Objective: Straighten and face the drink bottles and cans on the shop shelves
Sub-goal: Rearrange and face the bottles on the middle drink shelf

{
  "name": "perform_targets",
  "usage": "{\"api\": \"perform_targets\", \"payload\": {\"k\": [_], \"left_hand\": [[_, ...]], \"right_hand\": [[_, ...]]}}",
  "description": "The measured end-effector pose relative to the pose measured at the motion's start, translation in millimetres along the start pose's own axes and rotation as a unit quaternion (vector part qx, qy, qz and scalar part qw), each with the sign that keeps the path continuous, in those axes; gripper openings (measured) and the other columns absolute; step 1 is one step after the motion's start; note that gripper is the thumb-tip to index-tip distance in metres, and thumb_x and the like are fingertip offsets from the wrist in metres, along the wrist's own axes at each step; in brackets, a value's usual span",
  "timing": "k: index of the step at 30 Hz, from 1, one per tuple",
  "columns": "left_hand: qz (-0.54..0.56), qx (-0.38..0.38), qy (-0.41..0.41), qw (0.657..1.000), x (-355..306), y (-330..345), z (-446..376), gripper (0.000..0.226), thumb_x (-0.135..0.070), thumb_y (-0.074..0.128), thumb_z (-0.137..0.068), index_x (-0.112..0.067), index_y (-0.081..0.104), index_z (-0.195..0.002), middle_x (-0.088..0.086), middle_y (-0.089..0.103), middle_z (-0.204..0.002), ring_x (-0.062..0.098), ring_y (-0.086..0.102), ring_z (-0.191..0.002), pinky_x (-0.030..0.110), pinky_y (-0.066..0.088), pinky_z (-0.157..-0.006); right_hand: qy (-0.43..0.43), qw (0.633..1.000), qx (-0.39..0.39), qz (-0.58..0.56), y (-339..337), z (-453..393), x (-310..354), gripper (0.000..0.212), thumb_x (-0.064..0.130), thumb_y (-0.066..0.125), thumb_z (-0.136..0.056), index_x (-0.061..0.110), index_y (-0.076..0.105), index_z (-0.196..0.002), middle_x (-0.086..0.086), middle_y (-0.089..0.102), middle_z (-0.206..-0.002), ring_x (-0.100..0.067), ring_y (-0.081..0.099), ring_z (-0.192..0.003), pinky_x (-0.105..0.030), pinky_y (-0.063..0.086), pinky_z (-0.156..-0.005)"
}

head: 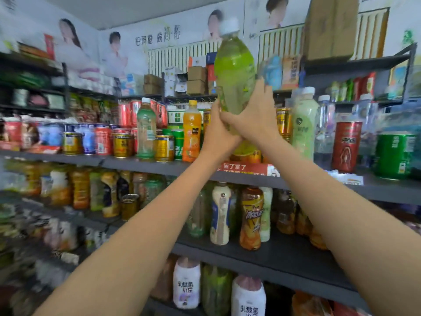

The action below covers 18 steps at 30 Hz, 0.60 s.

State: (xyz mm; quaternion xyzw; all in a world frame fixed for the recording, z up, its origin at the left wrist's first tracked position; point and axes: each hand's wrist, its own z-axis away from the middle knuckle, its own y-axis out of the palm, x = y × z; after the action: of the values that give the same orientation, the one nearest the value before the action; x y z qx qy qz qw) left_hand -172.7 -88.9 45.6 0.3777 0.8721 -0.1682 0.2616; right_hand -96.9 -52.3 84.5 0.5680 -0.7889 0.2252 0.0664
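Observation:
A tall green drink bottle (234, 69) with a white cap is held up above the upper drinks shelf (136, 164), tilted slightly. My left hand (219, 131) grips its lower part from the left. My right hand (255, 115) wraps its lower body from the right, fingers spread up the side. The bottle's base is hidden behind my hands. On the shelf stand an orange juice bottle (192, 131), a pale green tea bottle (146, 128), gold cans (164, 148) and a pale green milky bottle (304, 126).
A red can (346, 145) and a green can (395, 153) stand at the right of the same shelf. The shelf below (262, 252) holds an iced tea bottle (251, 217) and several others. Cardboard boxes (330, 28) sit on top.

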Motion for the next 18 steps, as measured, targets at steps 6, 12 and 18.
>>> {"api": "perform_targets", "payload": {"k": [6, 12, 18], "left_hand": [[-0.068, 0.024, -0.043, 0.996, 22.2, -51.7, 3.0, 0.083, -0.018, 0.075, -0.075, -0.014, 0.025, -0.142, 0.001, 0.045, -0.136, 0.013, 0.046, -0.123, 0.027, 0.039, -0.099], [-0.01, 0.029, -0.064, 0.997, 20.6, -41.3, 6.3, 0.082, -0.028, 0.081, -0.068, -0.016, 0.034, -0.134, 0.003, 0.057, -0.123, 0.016, 0.057, -0.108, 0.033, 0.046, -0.096], [-0.061, 0.099, -0.081, 0.99, 9.7, -2.6, 15.3, 0.1, -0.04, 0.076, -0.072, -0.019, 0.015, -0.148, 0.001, 0.033, -0.149, 0.016, 0.034, -0.134, 0.032, 0.027, -0.112]], "right_hand": [[0.119, 0.982, 0.063, -0.136, 44.1, 16.8, 24.3, 0.064, 0.061, 0.067, -0.07, 0.011, 0.058, -0.108, -0.005, 0.063, -0.104, -0.019, 0.06, -0.095, -0.032, 0.051, -0.081], [0.145, 0.977, -0.047, -0.147, 22.0, 14.6, 20.7, 0.041, 0.034, 0.042, -0.098, 0.005, 0.058, -0.074, -0.007, 0.054, -0.083, -0.017, 0.049, -0.082, -0.016, 0.033, -0.066], [0.274, 0.946, -0.133, 0.109, -24.6, 15.7, -64.5, 0.043, 0.019, 0.055, -0.089, 0.001, 0.04, -0.126, -0.018, 0.035, -0.134, -0.032, 0.038, -0.122, -0.039, 0.035, -0.1]]}}
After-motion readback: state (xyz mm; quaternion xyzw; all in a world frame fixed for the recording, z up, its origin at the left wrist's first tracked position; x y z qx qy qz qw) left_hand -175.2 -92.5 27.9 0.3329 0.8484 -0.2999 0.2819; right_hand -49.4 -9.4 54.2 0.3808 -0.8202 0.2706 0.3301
